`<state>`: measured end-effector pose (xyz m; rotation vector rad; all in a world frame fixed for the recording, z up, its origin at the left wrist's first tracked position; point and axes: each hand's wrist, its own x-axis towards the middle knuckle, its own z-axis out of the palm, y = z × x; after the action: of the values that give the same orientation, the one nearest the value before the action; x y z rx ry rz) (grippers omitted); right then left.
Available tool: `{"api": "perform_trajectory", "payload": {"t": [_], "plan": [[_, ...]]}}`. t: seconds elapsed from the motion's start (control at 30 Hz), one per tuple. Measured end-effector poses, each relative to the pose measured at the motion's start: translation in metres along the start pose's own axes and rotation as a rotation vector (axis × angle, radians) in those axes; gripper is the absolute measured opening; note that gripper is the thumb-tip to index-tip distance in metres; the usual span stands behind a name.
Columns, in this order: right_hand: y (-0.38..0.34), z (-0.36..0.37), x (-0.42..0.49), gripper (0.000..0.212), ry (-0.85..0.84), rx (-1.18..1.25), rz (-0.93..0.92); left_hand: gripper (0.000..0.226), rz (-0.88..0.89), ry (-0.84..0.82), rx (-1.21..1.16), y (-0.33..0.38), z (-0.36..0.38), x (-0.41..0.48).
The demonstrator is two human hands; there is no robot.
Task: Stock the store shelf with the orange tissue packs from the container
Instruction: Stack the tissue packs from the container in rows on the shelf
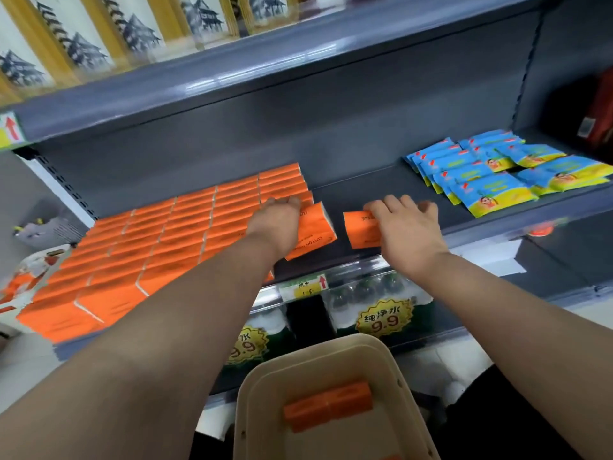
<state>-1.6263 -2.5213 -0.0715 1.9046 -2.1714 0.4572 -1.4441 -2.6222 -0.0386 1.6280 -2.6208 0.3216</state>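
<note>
Rows of orange tissue packs (pixel 159 247) fill the left half of the grey middle shelf (pixel 365 184). My left hand (pixel 278 224) grips one orange pack (pixel 315 230), tilted, at the right end of those rows. My right hand (pixel 404 227) rests on another orange pack (pixel 361 229) lying flat on the shelf just to the right, its fingers curled over the pack's far edge. Below, a beige container (pixel 401 376) holds two orange packs (pixel 328 406) side by side.
Blue and yellow packets (pixel 491 174) lie at the shelf's right end. The upper shelf carries boxes with pagoda prints (pixel 83 44). Under the shelf edge hang yellow price tags (pixel 305 287) above bottled water with 9.9 signs (pixel 384 318). A dark red box (pixel 597 117) stands far right.
</note>
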Motion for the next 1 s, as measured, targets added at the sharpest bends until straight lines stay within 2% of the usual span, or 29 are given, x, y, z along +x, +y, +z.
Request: {"api": "perform_trajectory", "payload": {"t": [0.23,0.43,0.6,0.73,0.8,0.93,1.0], "plan": [[-0.005,0.019,0.012,0.061,-0.018,0.1,-0.084,0.044,0.024,-0.043,0.079,-0.011,0.027,0.025],[-0.034,0.031,0.026,0.061,0.006,0.177,-0.172,0.041,-0.026,0.064,-0.113,-0.025,0.023,0.022],[-0.069,0.043,0.041,0.058,-0.022,0.21,-0.221,0.03,-0.051,0.203,-0.214,-0.059,0.008,0.007],[-0.089,0.057,0.045,0.06,-0.044,0.23,-0.204,0.028,-0.053,0.239,-0.237,-0.075,0.005,-0.004],[-0.095,0.066,0.044,0.063,-0.065,0.312,-0.132,0.034,-0.042,0.225,-0.253,-0.079,0.005,-0.009],[-0.102,0.076,0.045,0.084,-0.156,0.342,-0.042,0.039,-0.024,0.217,-0.28,-0.084,0.011,-0.016],[-0.108,0.076,0.05,0.086,-0.162,0.33,-0.049,0.038,-0.032,0.221,-0.294,-0.085,0.012,-0.017]]}}
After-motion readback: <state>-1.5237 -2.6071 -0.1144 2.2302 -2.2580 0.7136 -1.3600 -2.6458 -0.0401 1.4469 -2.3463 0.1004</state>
